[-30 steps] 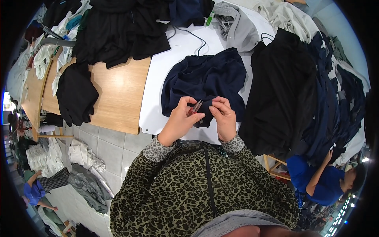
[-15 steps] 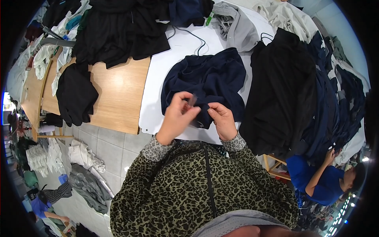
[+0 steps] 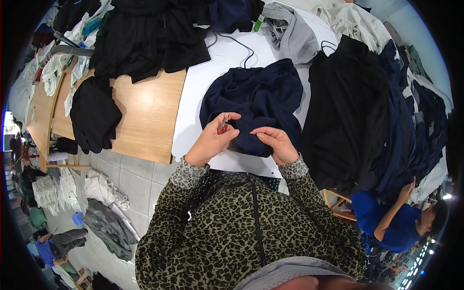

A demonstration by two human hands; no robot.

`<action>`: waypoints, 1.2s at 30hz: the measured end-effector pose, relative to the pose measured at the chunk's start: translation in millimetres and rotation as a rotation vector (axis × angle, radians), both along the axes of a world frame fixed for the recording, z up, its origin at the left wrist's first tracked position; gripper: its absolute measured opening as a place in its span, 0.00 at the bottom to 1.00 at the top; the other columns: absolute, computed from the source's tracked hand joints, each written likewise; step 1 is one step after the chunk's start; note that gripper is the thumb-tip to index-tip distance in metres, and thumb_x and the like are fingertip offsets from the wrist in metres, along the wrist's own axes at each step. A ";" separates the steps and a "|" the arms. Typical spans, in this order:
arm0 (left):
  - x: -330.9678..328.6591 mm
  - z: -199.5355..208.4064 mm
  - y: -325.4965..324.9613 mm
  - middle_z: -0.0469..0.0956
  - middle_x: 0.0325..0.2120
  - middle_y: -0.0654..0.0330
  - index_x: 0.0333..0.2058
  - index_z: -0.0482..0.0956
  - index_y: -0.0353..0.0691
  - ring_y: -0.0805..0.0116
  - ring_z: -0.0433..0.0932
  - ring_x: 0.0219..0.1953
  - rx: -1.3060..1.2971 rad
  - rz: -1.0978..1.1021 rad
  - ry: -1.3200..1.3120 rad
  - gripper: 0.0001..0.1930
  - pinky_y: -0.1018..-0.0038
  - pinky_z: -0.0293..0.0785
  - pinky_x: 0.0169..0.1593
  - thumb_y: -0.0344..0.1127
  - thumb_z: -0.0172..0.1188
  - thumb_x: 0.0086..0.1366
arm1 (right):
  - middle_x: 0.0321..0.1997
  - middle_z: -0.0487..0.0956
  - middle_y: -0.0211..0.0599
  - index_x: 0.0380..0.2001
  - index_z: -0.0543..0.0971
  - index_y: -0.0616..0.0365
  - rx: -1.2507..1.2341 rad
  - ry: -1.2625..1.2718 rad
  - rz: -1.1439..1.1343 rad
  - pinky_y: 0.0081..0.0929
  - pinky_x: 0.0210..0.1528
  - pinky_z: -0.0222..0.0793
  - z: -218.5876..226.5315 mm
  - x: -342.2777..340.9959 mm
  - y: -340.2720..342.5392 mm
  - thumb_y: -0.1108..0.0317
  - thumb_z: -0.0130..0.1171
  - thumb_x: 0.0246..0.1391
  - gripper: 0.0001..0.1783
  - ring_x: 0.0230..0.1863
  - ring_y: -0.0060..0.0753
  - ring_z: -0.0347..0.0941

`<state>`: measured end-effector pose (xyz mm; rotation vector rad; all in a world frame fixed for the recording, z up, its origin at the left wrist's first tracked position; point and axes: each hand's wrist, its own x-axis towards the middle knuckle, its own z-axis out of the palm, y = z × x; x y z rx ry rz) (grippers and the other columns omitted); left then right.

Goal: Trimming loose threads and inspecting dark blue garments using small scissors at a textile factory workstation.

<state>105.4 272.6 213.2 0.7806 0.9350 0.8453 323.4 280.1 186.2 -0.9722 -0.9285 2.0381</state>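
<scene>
A dark navy garment with a drawstring (image 3: pixel 256 104) lies bunched on the white tabletop in front of me. My left hand (image 3: pixel 208 144) is closed around small red-handled thread snips (image 3: pixel 222 129), held over the garment's near left part. Close by on the right, my right hand (image 3: pixel 282 145) hovers at the garment's near edge. Its thumb and forefinger are pinched together, and whatever they hold is too small to make out. Between the two hands, a strip of navy cloth shows.
Black garments (image 3: pixel 348 111) are heaped to the right, beside navy ones (image 3: pixel 398 125). A grey garment (image 3: pixel 295 38) lies farther back. More black clothing (image 3: pixel 150 38) covers the far left, above a wooden tabletop (image 3: pixel 147 116). A person in blue (image 3: pixel 386 222) works at the lower right.
The hands have moved apart, the right one going right and off the cloth it was pinching. The snips now show clearly in the left hand. The garment's near edge has settled flatter.
</scene>
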 end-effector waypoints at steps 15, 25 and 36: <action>3.5 4.3 -0.6 0.66 0.21 0.71 0.45 0.69 0.37 0.86 0.59 0.16 0.048 -0.082 0.110 0.13 0.87 0.54 0.19 0.27 0.54 0.61 | 0.34 0.79 0.32 0.36 0.78 0.65 -0.144 -0.048 0.030 0.13 0.42 0.67 -4.7 -6.3 -0.6 0.74 0.58 0.51 0.09 0.36 0.17 0.74; 4.7 5.6 -1.6 0.66 0.22 0.72 0.45 0.69 0.38 0.86 0.60 0.17 0.040 -0.070 0.123 0.13 0.87 0.55 0.21 0.26 0.54 0.61 | 0.32 0.78 0.31 0.35 0.78 0.65 -0.115 -0.076 -0.003 0.13 0.40 0.66 -4.9 -7.0 -2.3 0.75 0.57 0.50 0.08 0.35 0.17 0.73; 5.3 1.4 -0.6 0.66 0.21 0.72 0.45 0.70 0.38 0.86 0.59 0.16 0.010 -0.040 0.097 0.13 0.86 0.55 0.19 0.26 0.55 0.60 | 0.32 0.78 0.30 0.36 0.77 0.65 -0.124 -0.065 -0.009 0.13 0.39 0.66 -6.3 -5.3 -4.4 0.75 0.55 0.51 0.09 0.33 0.16 0.72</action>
